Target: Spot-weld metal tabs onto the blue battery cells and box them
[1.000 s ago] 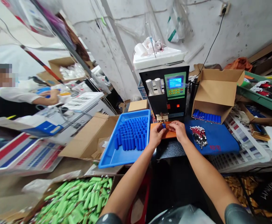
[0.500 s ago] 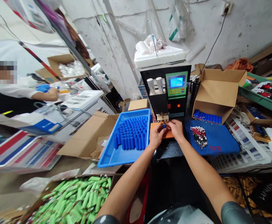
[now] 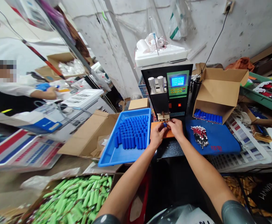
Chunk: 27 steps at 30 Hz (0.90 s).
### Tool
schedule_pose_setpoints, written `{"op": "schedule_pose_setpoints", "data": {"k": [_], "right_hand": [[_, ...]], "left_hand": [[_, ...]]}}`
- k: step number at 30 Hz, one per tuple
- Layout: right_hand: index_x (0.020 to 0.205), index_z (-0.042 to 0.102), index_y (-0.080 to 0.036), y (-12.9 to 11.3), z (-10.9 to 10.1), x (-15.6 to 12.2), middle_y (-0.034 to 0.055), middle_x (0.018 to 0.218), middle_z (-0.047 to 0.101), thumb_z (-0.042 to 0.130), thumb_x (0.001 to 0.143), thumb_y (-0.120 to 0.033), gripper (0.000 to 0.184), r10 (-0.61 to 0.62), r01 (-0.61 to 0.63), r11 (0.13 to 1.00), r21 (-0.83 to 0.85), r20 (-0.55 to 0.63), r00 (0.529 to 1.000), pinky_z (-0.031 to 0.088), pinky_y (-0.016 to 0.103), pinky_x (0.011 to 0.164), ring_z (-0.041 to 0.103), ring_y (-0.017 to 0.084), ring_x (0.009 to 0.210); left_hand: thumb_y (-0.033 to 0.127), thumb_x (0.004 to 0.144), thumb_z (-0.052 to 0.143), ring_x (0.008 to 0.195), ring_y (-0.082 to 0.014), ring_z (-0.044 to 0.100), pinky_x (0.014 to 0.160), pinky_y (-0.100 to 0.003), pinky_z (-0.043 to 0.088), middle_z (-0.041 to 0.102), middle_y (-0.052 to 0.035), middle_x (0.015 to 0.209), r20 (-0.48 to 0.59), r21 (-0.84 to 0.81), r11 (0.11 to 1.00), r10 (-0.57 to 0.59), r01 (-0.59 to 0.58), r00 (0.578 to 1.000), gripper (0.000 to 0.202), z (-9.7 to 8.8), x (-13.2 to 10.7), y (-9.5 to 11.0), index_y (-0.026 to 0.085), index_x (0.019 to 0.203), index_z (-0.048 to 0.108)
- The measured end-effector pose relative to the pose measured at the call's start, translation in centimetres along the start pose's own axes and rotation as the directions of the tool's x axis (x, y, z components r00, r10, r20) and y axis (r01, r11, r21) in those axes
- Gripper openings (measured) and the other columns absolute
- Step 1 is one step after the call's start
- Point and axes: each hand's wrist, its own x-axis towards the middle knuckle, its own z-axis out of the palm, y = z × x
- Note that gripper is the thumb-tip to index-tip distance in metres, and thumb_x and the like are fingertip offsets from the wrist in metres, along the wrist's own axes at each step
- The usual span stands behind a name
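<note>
My left hand [image 3: 157, 134] and my right hand [image 3: 176, 128] meet on an orange pad [image 3: 152, 127] under the electrodes of a black spot welder [image 3: 167, 90]. Together they pinch one small blue battery cell [image 3: 165, 124] upright beneath the welder's tips. Left of my hands a blue tray [image 3: 117, 155] holds several upright blue cells. On my right, a bundle of red-and-white wired tabs [image 3: 199, 135] lies on a blue cloth [image 3: 216, 140].
An open cardboard box [image 3: 216, 90] with a row of blue cells stands right of the welder. A box of green cells [image 3: 77, 199] sits near left. Another person [image 3: 21, 93] works at a bench far left. Green crate [image 3: 259, 93] and white grids at right.
Both hands have stayed at the welder tips with the cell, shifting only slightly forward. The view has drifted a little.
</note>
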Motion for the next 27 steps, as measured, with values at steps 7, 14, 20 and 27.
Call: {"op": "schedule_pose_setpoints", "data": {"k": [7,14,20,27], "right_hand": [[0.059,0.064,-0.019,0.2,0.1,0.1,0.0009,0.056,0.062,0.059,0.069,-0.033,0.018,-0.010,0.010,1.000,-0.008,-0.019,1.000,0.043,0.027,0.057,0.058,0.019,0.060],[0.057,0.061,-0.019,0.6,0.2,0.1,-0.0006,0.055,0.059,0.059,0.069,-0.032,0.018,-0.024,0.024,1.000,0.000,-0.021,0.999,0.040,0.026,0.054,0.055,0.017,0.058],[0.062,0.064,-0.019,0.6,0.2,0.2,-0.0001,0.058,0.061,0.060,0.069,-0.033,0.016,-0.028,0.028,0.999,0.026,0.002,1.000,0.040,0.025,0.053,0.056,0.017,0.060],[0.076,0.063,-0.017,0.1,-1.3,-0.6,0.0014,0.072,0.065,0.066,0.067,-0.042,0.026,0.047,-0.092,0.956,0.278,0.163,0.985,0.050,0.025,0.058,0.061,0.017,0.067]], "left_hand": [[0.028,0.078,0.066,0.092,-0.0217,0.068,0.090,-0.037,0.053,0.074,-0.0060,0.100,-0.015,0.024,1.000,0.007,-0.006,1.000,0.028,-0.1,0.1,-0.2,0.017,0.104,0.069],[0.029,0.078,0.067,0.093,-0.0219,0.068,0.091,-0.038,0.053,0.073,-0.0062,0.099,-0.007,0.005,1.000,0.014,-0.014,1.000,0.028,-0.1,0.1,-0.2,0.016,0.103,0.069],[0.030,0.078,0.067,0.094,-0.0214,0.067,0.090,-0.036,0.053,0.073,-0.0066,0.099,-0.014,0.028,1.000,-0.006,0.006,1.000,0.031,-0.2,0.1,-0.5,0.016,0.105,0.068],[0.027,0.078,0.067,0.094,-0.0214,0.067,0.092,-0.036,0.051,0.072,-0.0073,0.101,0.006,0.010,1.000,0.012,-0.012,1.000,0.029,-0.2,0.1,-0.8,0.015,0.104,0.068]]}}
